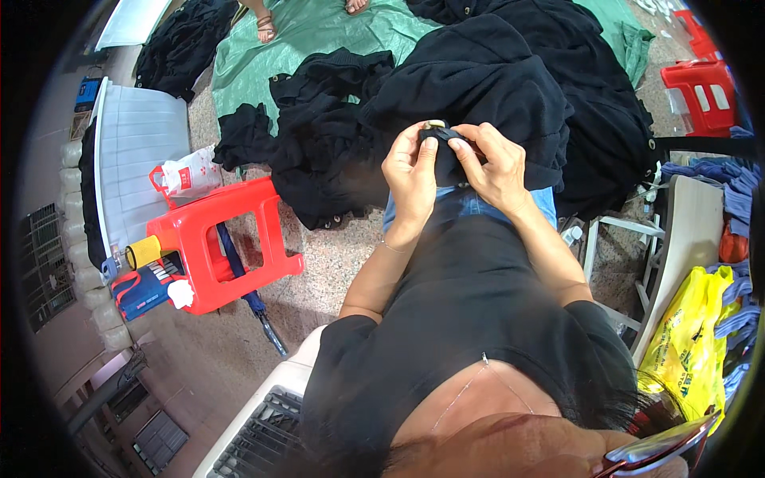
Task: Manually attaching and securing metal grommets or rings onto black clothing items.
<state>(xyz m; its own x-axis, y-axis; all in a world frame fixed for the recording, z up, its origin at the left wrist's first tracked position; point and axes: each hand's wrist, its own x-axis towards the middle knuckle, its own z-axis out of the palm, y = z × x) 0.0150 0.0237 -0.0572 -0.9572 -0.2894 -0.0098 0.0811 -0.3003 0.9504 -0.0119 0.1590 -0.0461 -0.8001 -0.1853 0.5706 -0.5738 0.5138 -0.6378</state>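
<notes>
Over my lap lies a black knit garment, bunched up in thick folds. My left hand pinches a gathered bit of the black fabric between thumb and fingers. Close beside it, my right hand grips the same bit from the other side, both thumbs pressed on top. A small round pale-gold button shows at the far edge of the pinched cloth, between my fingertips. The fingers under the fabric are partly hidden.
More black garments are heaped on a green sheet, where another person's foot shows. Left are a red plastic stool on its side, an umbrella and a white bin. A yellow bag sits at right.
</notes>
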